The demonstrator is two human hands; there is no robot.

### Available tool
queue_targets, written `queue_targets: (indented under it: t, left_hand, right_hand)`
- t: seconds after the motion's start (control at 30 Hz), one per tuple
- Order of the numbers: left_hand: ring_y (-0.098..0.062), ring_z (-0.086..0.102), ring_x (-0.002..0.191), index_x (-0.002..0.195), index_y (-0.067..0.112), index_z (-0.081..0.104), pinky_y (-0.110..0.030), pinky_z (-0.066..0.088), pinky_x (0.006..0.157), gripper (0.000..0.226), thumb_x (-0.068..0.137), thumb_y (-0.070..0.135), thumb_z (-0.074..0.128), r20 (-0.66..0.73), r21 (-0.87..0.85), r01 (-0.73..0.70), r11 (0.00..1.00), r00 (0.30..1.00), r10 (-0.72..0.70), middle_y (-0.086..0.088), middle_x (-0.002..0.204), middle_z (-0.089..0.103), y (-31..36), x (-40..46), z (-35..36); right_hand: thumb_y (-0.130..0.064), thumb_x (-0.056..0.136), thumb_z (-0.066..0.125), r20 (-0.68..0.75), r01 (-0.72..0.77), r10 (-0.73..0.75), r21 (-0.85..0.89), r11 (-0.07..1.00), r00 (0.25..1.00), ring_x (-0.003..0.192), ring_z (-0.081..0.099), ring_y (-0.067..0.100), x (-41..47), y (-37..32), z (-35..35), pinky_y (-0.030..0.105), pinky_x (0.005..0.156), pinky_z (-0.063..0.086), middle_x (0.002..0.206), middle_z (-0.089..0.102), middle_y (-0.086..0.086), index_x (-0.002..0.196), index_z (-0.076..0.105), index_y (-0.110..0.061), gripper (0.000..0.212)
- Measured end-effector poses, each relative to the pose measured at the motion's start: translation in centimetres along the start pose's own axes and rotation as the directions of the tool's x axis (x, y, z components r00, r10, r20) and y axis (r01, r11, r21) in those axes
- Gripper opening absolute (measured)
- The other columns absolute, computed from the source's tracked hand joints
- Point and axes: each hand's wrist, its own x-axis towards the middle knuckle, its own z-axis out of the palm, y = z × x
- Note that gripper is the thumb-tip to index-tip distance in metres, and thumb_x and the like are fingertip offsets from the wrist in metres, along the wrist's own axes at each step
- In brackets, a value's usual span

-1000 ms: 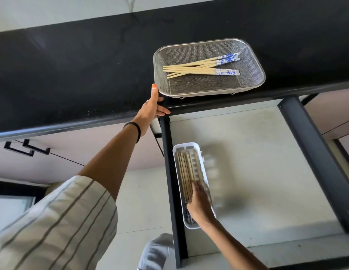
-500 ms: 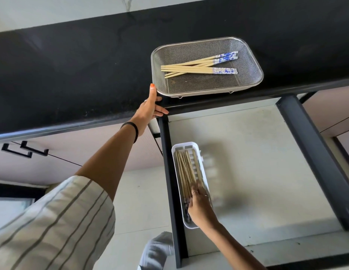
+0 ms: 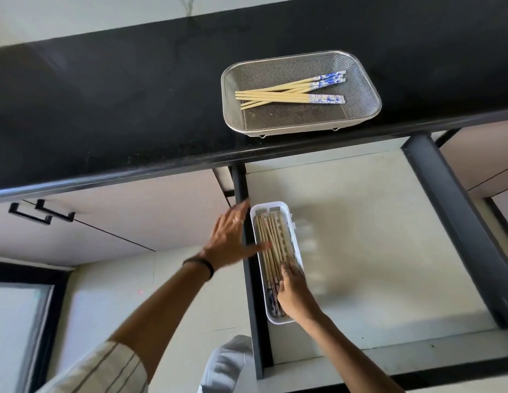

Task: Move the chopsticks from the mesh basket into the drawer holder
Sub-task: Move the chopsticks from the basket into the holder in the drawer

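A steel mesh basket (image 3: pixel 363 80) sits on the black counter and holds several bamboo chopsticks (image 3: pixel 287 93) with blue-and-white ends. Below it, in the open drawer, a white slotted holder (image 3: pixel 284 211) lies along the left wall with several chopsticks (image 3: pixel 271 245) inside. My right hand (image 3: pixel 294 293) rests flat on the near ends of those chopsticks, fingers pressing them down. My left hand (image 3: pixel 230 236), blurred with motion, hovers open over the drawer's left wall, its thumb reaching over the holder's left rim.
The drawer (image 3: pixel 389 251) has a pale floor and dark grey side walls. The black counter (image 3: pixel 119 109) overhangs its back. Two black cabinet handles (image 3: pixel 40 214) sit at the left. A pale sock-clad foot (image 3: pixel 227 364) shows at the bottom.
My left hand has left the counter edge and swung down to the holder's left side. My right hand has stayed on the chopsticks in the holder.
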Motion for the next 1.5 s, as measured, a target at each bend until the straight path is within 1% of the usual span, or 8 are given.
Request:
queue_targets:
  t: [0.07,0.2,0.43,0.77,0.97,1.2,1.33,1.5]
  left_hand:
    - [-0.020,-0.011,0.146,0.151,0.018,-0.013,-0.046,-0.007,0.115,0.132,0.062,0.075,0.066,0.121,0.160,-0.069,0.985,0.991,0.050,-0.001,0.158,-0.014,-1.0,-1.8,2.3]
    - [-0.018,-0.025,0.141,0.144,0.020,-0.028,-0.043,-0.017,0.111,0.142,0.054,0.084,0.062,0.216,0.288,-0.086,0.954,0.976,0.023,0.002,0.149,-0.033,-2.0,-3.4,4.8]
    - [-0.020,-0.028,0.141,0.147,0.018,-0.024,-0.045,-0.014,0.113,0.141,0.057,0.082,0.062,0.239,0.391,-0.047,0.919,0.970,-0.052,0.000,0.151,-0.034,-1.4,-3.8,5.6]
    - [-0.022,-0.030,0.140,0.146,0.020,-0.026,-0.055,-0.011,0.114,0.131,0.063,0.086,0.050,0.271,0.459,0.040,0.888,0.945,-0.183,0.000,0.152,-0.035,0.3,-3.7,6.0]
    - [-0.021,-0.032,0.140,0.146,0.021,-0.027,-0.057,-0.009,0.113,0.131,0.063,0.085,0.052,0.299,0.437,0.056,0.898,0.932,-0.204,0.001,0.151,-0.036,0.2,-3.6,5.9]
    - [-0.022,-0.037,0.136,0.142,0.022,-0.033,-0.063,-0.009,0.111,0.139,0.060,0.080,0.062,0.376,0.447,0.049,0.893,0.896,-0.237,0.002,0.148,-0.042,0.4,-3.3,5.5]
    - [-0.021,-0.040,0.134,0.140,0.021,-0.036,-0.065,-0.007,0.110,0.145,0.056,0.077,0.068,0.421,0.453,0.049,0.890,0.868,-0.262,0.002,0.146,-0.045,0.7,-2.9,5.1]
    - [-0.022,-0.040,0.134,0.141,0.020,-0.035,-0.066,-0.004,0.110,0.147,0.055,0.076,0.070,0.431,0.455,0.053,0.889,0.860,-0.272,0.002,0.146,-0.045,0.5,-2.3,4.7]
  right_hand:
    - [0.001,0.094,0.037,0.045,0.003,-0.003,-0.002,1.000,0.999,0.147,0.015,0.024,-0.1,0.1,0.0,0.030,0.120,0.018,0.159,0.011,0.013,0.148,0.020,-0.004,0.058]
    - [-0.007,0.096,0.040,0.079,-0.013,0.015,-0.019,1.000,0.997,0.148,0.012,0.024,0.0,0.0,-0.3,0.031,0.120,0.018,0.161,0.004,0.011,0.149,0.016,-0.005,0.059]
    - [-0.008,0.094,0.043,0.132,-0.074,0.080,-0.046,0.996,0.988,0.148,0.005,0.027,0.6,0.0,-0.4,0.034,0.120,0.012,0.160,0.000,0.014,0.150,0.015,-0.006,0.062]
    - [-0.005,0.094,0.041,0.127,-0.100,0.106,-0.053,0.994,0.986,0.148,0.007,0.028,0.6,0.0,-0.1,0.036,0.120,0.020,0.161,-0.003,0.012,0.149,0.017,-0.008,0.060]
    - [-0.007,0.094,0.046,0.083,-0.060,0.061,-0.018,0.998,0.995,0.147,0.014,0.029,0.3,0.1,-0.1,0.039,0.119,0.023,0.159,0.012,0.013,0.146,0.028,-0.006,0.055]
    - [-0.009,0.094,0.044,0.000,-0.075,0.075,0.011,0.997,0.997,0.146,0.012,0.031,0.2,-0.6,0.9,0.041,0.120,0.019,0.159,0.010,0.013,0.145,0.030,-0.009,0.052]
    - [-0.015,0.096,0.041,-0.012,0.006,-0.008,-0.150,0.989,1.000,0.148,0.009,0.025,0.2,0.2,1.4,0.034,0.120,0.012,0.161,0.007,0.009,0.150,0.015,-0.009,0.060]
    - [-0.020,0.093,0.043,0.032,0.024,-0.017,-0.243,0.970,0.999,0.148,0.007,0.028,0.4,0.0,1.7,0.036,0.120,0.008,0.161,-0.001,0.009,0.150,0.003,-0.006,0.071]
